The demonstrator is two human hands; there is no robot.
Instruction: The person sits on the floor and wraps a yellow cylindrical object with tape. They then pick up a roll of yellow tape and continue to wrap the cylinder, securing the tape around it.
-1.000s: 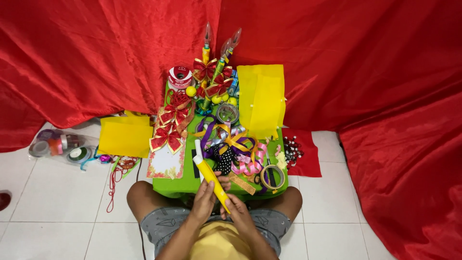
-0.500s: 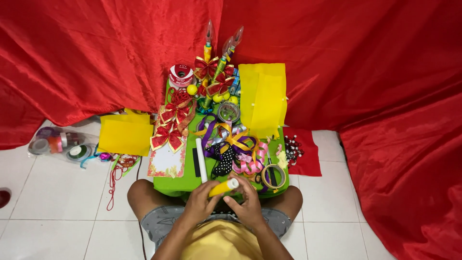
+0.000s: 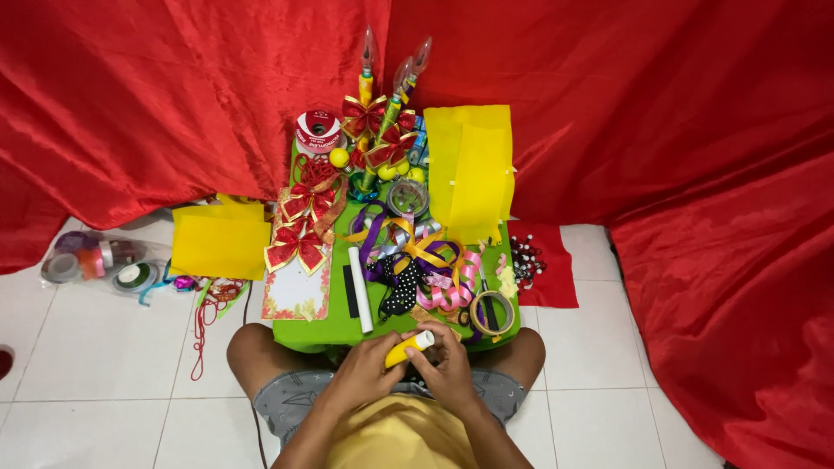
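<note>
I sit cross-legged on a white tiled floor at a small green table. My left hand grips a yellow rolled tube with a white end, held close to my body at the table's near edge. My right hand touches the tube's white end with its fingers curled around it. On the table lie a white stick, a black strip, a tangle of coloured ribbons, a tape roll and red-and-gold bows.
Yellow sheets lie at the table's back right, another yellow sheet on the floor at left. A bag of tape rolls sits far left. Red cloth drapes behind and right. Decorated sticks stand at the back.
The yellow tube was lifted off the table toward my body. One second ago it lay lengthwise over the table edge; now both hands hold it short and nearly level.
</note>
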